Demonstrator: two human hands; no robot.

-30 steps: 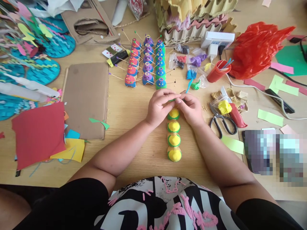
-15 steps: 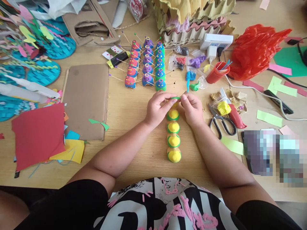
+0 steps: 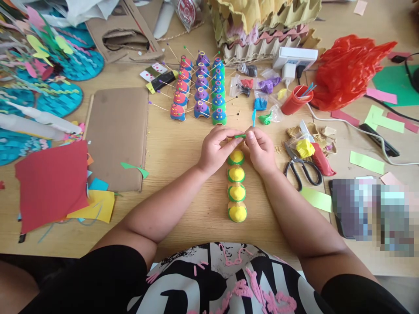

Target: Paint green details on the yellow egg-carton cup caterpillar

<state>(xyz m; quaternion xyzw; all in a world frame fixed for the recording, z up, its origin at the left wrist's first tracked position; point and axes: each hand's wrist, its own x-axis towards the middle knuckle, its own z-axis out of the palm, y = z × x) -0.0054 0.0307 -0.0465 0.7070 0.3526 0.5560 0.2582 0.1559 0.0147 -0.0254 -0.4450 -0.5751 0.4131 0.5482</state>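
Blue plastic knife [image 3: 254,117] was swung nearly upright since a second ago. Thin, clay-like green strip [image 3: 240,136] was pinched by closed fingertips of left hand [image 3: 212,147], above far end of row of smooth, green-rimmed yellow domes [image 3: 236,175] set on grained wood table [image 3: 170,152]. Knife was gripped in curled right hand [image 3: 262,150]; contact with strip couldn't be told.

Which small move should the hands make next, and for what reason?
Probably lower the green strip onto the far end of the yellow row: the left hand pinches it there, the right hand is close by with a blue tool, and the four clearly visible domes are edged in green. The far end itself is mostly hidden.
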